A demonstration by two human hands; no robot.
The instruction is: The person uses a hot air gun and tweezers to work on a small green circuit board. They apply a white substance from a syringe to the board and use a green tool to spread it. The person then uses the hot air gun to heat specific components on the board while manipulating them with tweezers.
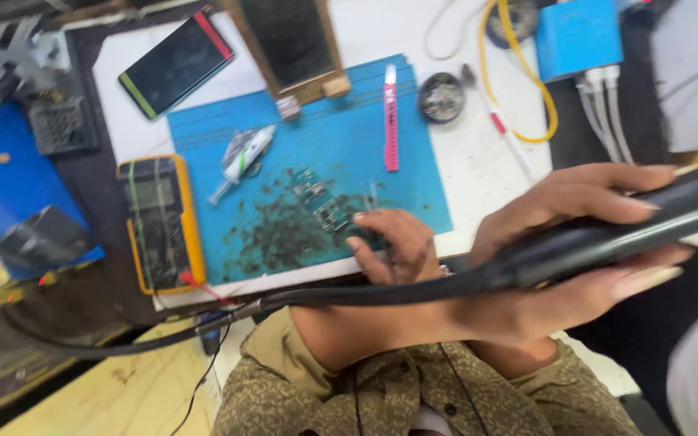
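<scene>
Right hand, nearest at approx 4 o'clock, is gripping a black tool handle w/ fingers wrapped round it; its black hose is running off toward 9 o'clock. Left hand, just past the hose, is curling its fingers, fingertips resting on the blue work mat; can't tell if it's pinching anything. Small circuit board is lying on the mat at 10 o'clock of that hand. Yellow multimeter is sitting at 9 o'clock, pink tool at 12, phone far at 11.
</scene>
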